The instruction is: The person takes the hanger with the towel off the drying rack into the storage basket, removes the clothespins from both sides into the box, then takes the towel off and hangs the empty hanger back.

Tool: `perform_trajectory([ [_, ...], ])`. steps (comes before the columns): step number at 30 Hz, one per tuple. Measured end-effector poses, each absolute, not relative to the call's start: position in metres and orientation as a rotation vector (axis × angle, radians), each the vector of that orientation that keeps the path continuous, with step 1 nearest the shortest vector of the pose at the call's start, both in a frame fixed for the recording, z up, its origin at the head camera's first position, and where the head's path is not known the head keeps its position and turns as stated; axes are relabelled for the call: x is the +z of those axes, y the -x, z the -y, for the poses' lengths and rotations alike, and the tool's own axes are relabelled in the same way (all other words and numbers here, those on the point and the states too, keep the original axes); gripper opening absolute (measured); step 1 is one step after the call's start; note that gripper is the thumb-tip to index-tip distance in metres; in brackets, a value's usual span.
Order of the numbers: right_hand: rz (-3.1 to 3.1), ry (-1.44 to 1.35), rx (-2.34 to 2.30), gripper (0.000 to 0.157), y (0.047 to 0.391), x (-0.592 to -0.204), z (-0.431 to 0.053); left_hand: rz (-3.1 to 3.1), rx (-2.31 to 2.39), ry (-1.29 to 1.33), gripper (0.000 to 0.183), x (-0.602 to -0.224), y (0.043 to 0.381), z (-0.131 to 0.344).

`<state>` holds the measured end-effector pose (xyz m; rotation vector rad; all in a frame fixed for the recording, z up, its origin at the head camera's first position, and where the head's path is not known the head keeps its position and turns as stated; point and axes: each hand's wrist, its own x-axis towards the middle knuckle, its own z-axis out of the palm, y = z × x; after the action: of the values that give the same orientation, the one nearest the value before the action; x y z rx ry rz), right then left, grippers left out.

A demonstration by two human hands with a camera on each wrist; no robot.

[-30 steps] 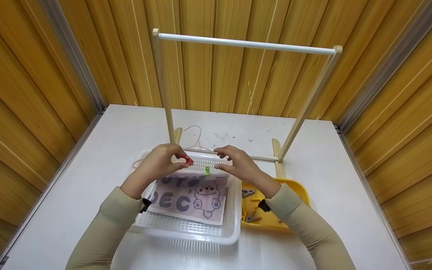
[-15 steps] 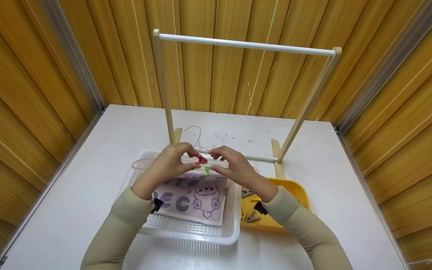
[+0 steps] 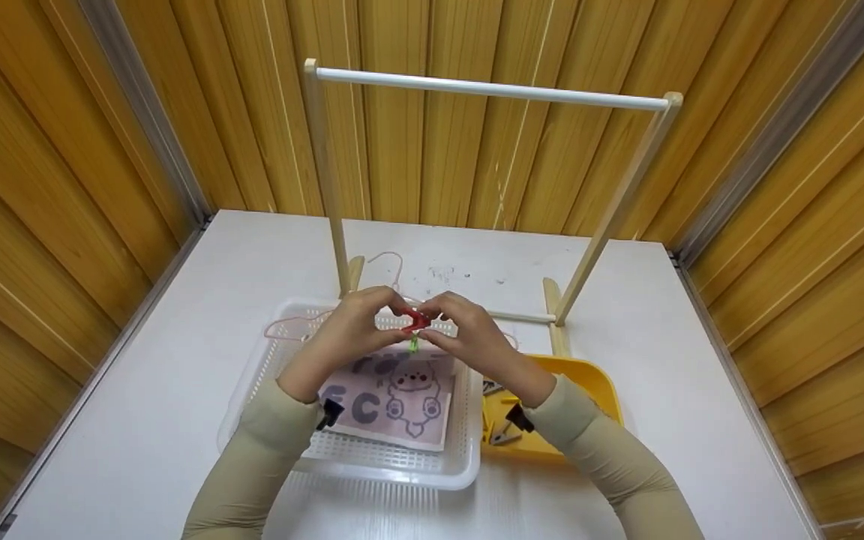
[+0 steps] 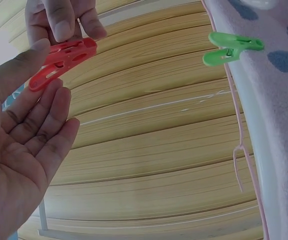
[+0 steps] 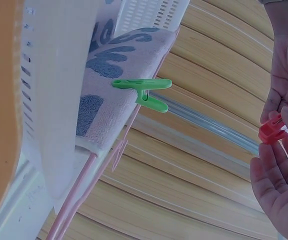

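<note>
Over the basket my left hand (image 3: 357, 322) pinches a red clothespin (image 3: 418, 320) between thumb and fingers, by its handle end. My right hand (image 3: 475, 334) meets it from the other side, with thumb and fingertips around the opposite end. In the left wrist view the red clothespin is held sideways, well apart from the towel. A green clothespin (image 5: 141, 86) clips the upper edge of a pink towel (image 3: 372, 409) with grey letters and a bear figure. That edge lies folded over the bar of a pink hanger (image 3: 286, 326), whose hook points to the back.
The towel lies in a white perforated basket (image 3: 402, 478). To its right, a yellow tray (image 3: 608, 386) contains several grey and yellow clothespins, partly behind my right arm. Behind stands a wooden rack with a white bar (image 3: 492, 88). Wood-patterned panels (image 3: 469, 165) enclose the table (image 3: 147, 390).
My left hand has moved right with the red clothespin, bringing it to my right hand. The right hand's fingers have come around its other end. Towel, hanger and green clothespin stay put.
</note>
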<state>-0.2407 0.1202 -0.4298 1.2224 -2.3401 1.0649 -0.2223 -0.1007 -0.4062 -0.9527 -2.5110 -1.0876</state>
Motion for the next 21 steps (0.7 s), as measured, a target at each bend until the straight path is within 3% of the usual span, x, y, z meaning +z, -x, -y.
perform_trajectory([
  [12,2.194,-1.262,0.972,0.025,0.244,-0.432,-0.128,2.486,-1.108,0.954,0.026,-0.412,0.224,0.095],
  [21,2.152,-1.246,0.907,0.025,0.246,-0.433,-0.132,2.525,-1.037,0.980,0.036,-0.409,0.227,0.096],
])
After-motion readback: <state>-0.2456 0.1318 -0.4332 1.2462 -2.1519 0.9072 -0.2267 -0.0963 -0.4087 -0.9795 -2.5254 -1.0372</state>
